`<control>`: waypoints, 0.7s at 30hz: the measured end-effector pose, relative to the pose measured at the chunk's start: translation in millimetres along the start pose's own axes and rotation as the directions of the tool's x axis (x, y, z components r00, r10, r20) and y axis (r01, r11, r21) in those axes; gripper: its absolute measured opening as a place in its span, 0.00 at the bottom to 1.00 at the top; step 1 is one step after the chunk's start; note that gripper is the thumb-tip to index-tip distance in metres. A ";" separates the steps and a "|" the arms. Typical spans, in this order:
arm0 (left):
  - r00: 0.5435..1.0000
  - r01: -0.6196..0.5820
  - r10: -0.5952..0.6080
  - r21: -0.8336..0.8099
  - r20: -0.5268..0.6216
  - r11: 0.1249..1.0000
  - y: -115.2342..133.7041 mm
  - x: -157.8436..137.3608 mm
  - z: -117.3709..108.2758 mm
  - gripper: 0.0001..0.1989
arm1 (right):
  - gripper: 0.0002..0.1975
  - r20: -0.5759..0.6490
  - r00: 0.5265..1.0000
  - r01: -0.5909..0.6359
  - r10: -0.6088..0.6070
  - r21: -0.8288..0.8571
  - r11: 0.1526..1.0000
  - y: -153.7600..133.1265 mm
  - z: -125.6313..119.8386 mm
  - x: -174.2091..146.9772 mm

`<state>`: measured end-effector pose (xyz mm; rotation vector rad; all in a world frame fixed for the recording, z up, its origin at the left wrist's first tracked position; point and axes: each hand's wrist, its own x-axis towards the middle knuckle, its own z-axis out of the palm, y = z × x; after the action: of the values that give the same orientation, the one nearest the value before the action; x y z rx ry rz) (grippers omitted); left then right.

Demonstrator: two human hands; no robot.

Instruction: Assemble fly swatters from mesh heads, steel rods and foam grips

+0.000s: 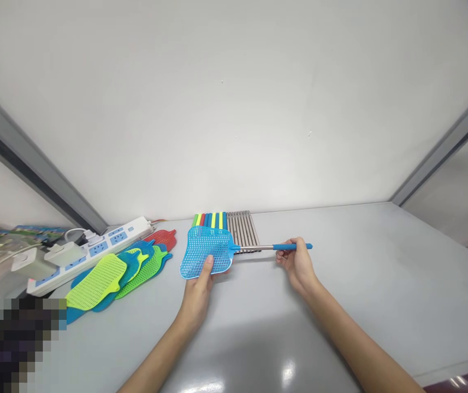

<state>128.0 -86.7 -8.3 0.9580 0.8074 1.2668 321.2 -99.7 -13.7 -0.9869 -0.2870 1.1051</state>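
The left hand (199, 289) pinches the blue mesh head (207, 245); the right hand (299, 268) grips the blue handle (283, 247), seemingly to steady the swatter (255, 248) above the tabletop (381, 262); loose heads (98, 281) overlap to the left, perhaps to save room.

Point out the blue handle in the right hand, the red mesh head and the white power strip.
Blue handle (284, 247): head view, on the shaft beside the fingers.
Red mesh head (163, 238): head view, on its exposed mesh.
White power strip (98, 249): head view, on its socket face.
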 end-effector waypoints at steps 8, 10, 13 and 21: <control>0.991 0.057 -0.065 0.066 0.121 0.996 -7.9 -1.2 -4.3 0.19 | 0.08 -0.083 0.996 0.041 -0.036 0.062 0.997 -0.9 1.2 -1.7; 0.987 0.067 -0.077 0.071 0.138 0.995 -7.8 -1.2 -3.8 0.20 | 0.09 -0.086 0.996 0.028 -0.021 0.074 0.997 -0.7 0.4 -0.7; 0.985 0.077 -0.087 0.073 0.149 0.994 -7.8 -1.0 -3.6 0.20 | 0.09 -0.088 0.996 0.004 0.004 0.092 0.996 0.9 -0.9 1.5; 0.991 0.038 -0.063 0.191 0.122 0.981 -9.8 -0.2 -6.2 0.20 | 0.09 -0.105 0.991 -0.075 0.088 0.119 0.990 3.5 -3.6 4.8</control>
<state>126.3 -86.4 -19.8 1.1514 0.8564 1.0872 323.5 -97.2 -19.7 -0.9602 -0.0934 1.1242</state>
